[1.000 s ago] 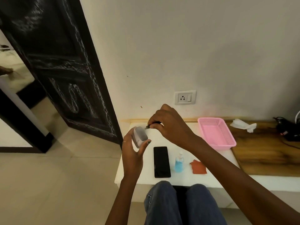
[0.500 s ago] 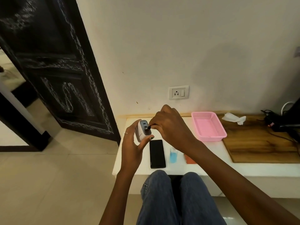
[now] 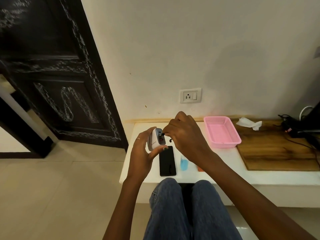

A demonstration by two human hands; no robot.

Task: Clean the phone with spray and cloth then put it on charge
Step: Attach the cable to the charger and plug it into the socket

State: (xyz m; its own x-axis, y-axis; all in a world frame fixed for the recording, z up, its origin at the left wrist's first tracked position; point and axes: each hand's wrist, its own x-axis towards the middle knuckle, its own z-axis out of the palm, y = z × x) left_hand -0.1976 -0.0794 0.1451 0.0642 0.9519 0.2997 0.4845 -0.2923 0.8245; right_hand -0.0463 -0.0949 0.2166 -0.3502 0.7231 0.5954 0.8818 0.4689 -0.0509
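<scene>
Cable plug going into charger, phone waiting on table

Left hand [image 3: 143, 153] curled round the white charger [image 3: 155, 140], port face turned right; right hand [image 3: 183, 134] pinched the cable plug [image 3: 162, 134] at an upper port; phone [image 3: 167, 161] lay flat, screen up, on white table [image 3: 216, 174] beside blue spray bottle [image 3: 184, 163]; best to brace the charger, keep the plug square to the port, push straight, no wiggle.

Left hand [image 3: 142, 153] grips charger [image 3: 155, 139] — right hand [image 3: 183, 135] pinches plug [image 3: 162, 134] (at port)
</scene>
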